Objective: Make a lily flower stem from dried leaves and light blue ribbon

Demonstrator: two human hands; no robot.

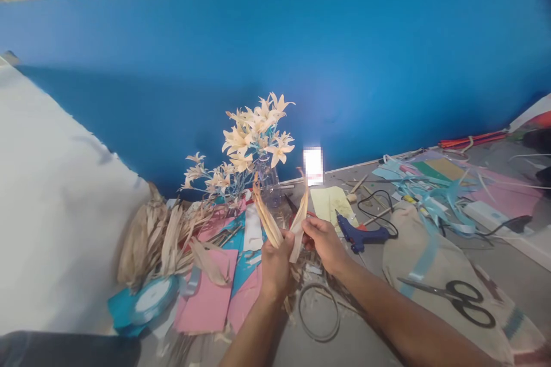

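Note:
My left hand (275, 261) grips a bunch of narrow dried husk strips (264, 215) that fan upward. My right hand (325, 243) pinches a single husk petal (301, 215) held upright beside that bunch, the two nearly touching at the base. Just behind them stands a clear bottle (269, 180) holding a spray of cream husk flowers (253, 132) on blue-wrapped stems.
A pile of dried husks (159, 238) lies at left, with a blue ribbon spool (148, 298) and pink paper sheets (210, 298). A blue glue gun (359, 235), a wire ring (318, 312), black scissors (462, 298) and ribbon scraps (430, 192) lie to the right. A blue wall (301, 57) stands behind.

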